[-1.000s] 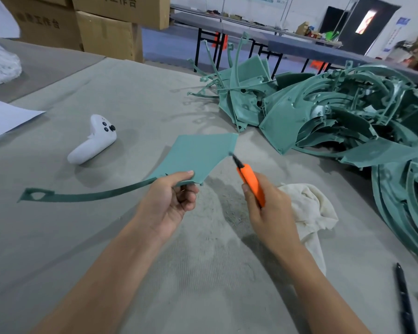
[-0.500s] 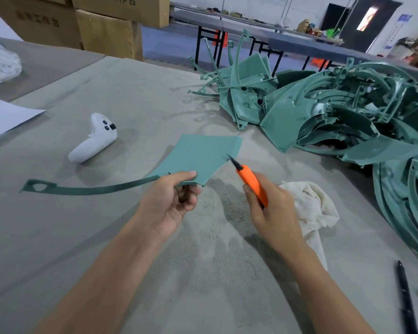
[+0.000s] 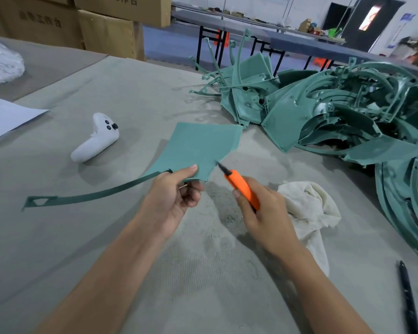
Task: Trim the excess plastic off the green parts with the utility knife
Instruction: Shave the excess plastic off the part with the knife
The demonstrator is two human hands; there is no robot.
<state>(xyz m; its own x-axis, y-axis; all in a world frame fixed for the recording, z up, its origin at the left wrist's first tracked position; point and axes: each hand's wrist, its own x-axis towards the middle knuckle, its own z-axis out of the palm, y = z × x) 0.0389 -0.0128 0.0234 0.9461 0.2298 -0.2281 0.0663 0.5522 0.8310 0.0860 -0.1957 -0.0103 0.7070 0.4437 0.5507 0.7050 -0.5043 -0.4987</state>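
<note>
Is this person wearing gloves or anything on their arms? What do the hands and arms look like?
No gloves: the left hand and the right hand are bare. The left forearm and the right forearm are bare too, with no sleeve in view down to the picture's bottom edge. No watch or wristband shows on either wrist.

Bare forearms, left hand (image 3: 173,197), right hand (image 3: 263,213)
</note>
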